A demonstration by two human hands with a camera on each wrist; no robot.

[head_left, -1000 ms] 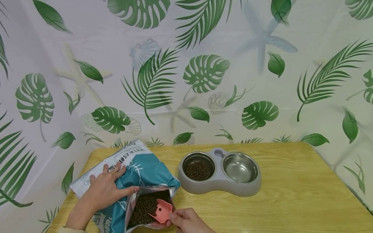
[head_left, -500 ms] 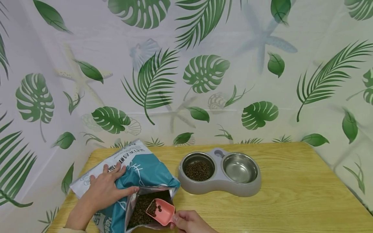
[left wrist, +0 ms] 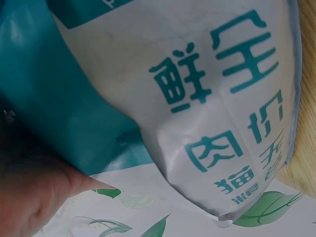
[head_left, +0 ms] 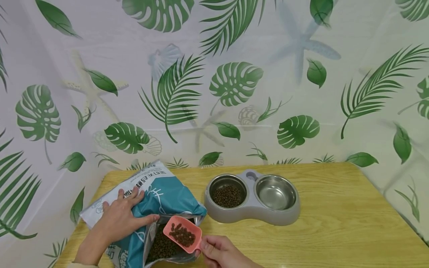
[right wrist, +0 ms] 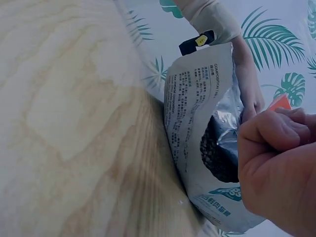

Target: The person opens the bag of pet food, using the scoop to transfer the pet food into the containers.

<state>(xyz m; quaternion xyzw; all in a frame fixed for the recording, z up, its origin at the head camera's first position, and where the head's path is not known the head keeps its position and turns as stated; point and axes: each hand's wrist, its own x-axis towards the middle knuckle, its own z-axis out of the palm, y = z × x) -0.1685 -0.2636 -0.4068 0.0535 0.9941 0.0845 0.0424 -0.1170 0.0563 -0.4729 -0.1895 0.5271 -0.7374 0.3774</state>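
Note:
My right hand (head_left: 222, 251) pinches the handle of a pink scoop (head_left: 170, 223) that carries some brown kibble. The scoop is over the mouth of a teal and white pet food bag (head_left: 177, 195), which lies on its side. Dark brown kibble (head_left: 161, 247) shows inside the opening. Spread over the bag's upper side, my left hand (head_left: 122, 217) rests with its thumb at the rim of the mouth. The right wrist view shows the right fist (right wrist: 279, 158) with only a bit of the scoop (right wrist: 280, 102) behind it. Printed lettering on the bag (left wrist: 173, 128) fills the left wrist view.
A grey double bowl stand (head_left: 249, 212) is right of the bag on the wood-grain table (head_left: 342, 216). Its left steel bowl (head_left: 216, 186) has kibble at the bottom; the right steel bowl (head_left: 276, 193) is bare. A leaf-print sheet (head_left: 187, 156) rises behind the table.
The scoop has gone from digging in the kibble to level above the bag's mouth, now with kibble in it. The left hand and the bag have stayed put.

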